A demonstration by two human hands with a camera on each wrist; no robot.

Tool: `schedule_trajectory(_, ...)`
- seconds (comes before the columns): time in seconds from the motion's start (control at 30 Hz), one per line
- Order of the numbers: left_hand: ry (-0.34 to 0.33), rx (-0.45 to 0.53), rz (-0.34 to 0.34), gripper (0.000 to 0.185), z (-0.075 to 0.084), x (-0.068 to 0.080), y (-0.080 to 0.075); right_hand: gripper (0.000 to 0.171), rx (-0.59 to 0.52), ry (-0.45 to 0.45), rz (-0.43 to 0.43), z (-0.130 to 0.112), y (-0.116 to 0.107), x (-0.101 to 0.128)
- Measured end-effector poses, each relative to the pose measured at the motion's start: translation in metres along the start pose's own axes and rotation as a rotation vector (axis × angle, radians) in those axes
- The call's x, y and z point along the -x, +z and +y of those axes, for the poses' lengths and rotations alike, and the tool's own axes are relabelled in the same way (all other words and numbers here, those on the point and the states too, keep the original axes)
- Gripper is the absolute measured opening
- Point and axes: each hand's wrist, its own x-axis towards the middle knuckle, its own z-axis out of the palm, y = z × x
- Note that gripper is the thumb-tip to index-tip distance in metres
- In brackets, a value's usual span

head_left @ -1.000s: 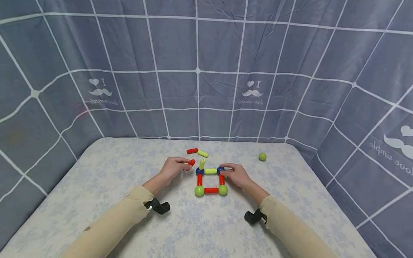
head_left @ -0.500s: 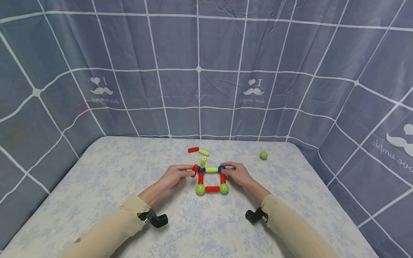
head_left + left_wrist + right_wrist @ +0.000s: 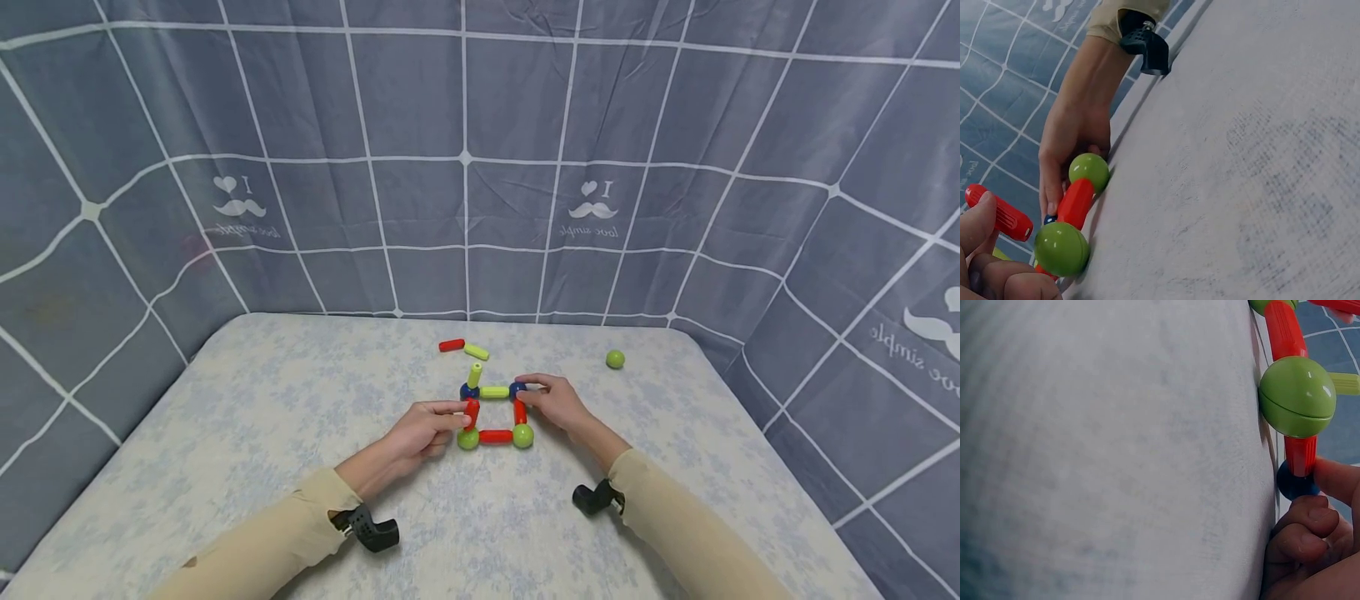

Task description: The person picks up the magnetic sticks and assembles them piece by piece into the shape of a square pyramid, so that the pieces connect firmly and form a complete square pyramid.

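A square frame of magnetic rods and balls lies on the table. Its near corners are a left green ball (image 3: 468,439) and a right green ball (image 3: 522,436), joined by a red rod (image 3: 496,437). Blue balls form the far corners, with a yellow-green rod (image 3: 494,392) between them. Another yellow-green rod (image 3: 475,375) stands up from the far-left blue ball (image 3: 469,392). My left hand (image 3: 418,435) pinches a separate red rod (image 3: 1007,215), tilted above the near-left corner and hiding the frame's left side. My right hand (image 3: 561,406) grips the far-right blue ball (image 3: 1296,482).
Behind the frame lie a loose red rod (image 3: 452,345) and a loose yellow-green rod (image 3: 476,352), end to end. A lone green ball (image 3: 615,359) sits toward the back right. Grey checked curtains (image 3: 420,208) enclose the table (image 3: 495,525) at the back and sides.
My left hand has carried the red rod rightward and toward me, past the far-left blue ball to above the near-left green ball. The right hand has kept its hold on the far-right blue ball.
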Motion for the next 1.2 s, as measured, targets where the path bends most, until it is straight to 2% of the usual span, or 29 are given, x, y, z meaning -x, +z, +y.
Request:
schedule_trajectory(0.2,0.007,-0.002,0.01,0.044,-0.002,-0.001,0.001,0.033,0.01,-0.004,-0.005,-0.002,0.001,-0.002)
schedule_trajectory(0.33,0.029,-0.053,0.03,0.043,-0.003,-0.001,0.001,0.033,0.018,0.003,-0.003,-0.004,0.002,-0.004)
schedule_trajectory(0.43,0.065,-0.169,0.083,0.041,-0.006,-0.002,0.0,0.033,0.018,0.003,-0.005,-0.004,0.002,-0.003)
schedule_trajectory(0.6,0.146,-0.433,0.183,0.033,-0.01,-0.002,0.001,0.032,0.021,0.0,-0.01,-0.005,0.001,-0.002)
schedule_trajectory(0.73,0.175,-0.543,0.216,0.026,-0.009,-0.001,0.002,0.032,0.033,0.005,0.003,-0.005,0.0,-0.001)
schedule_trajectory(0.97,0.175,-0.575,0.24,0.024,-0.004,-0.007,-0.007,0.031,0.112,-0.009,0.043,-0.002,-0.003,0.004)
schedule_trajectory(1.2,0.185,-0.565,0.243,0.026,0.003,-0.024,-0.017,0.03,0.21,-0.032,0.047,-0.002,-0.008,0.023)
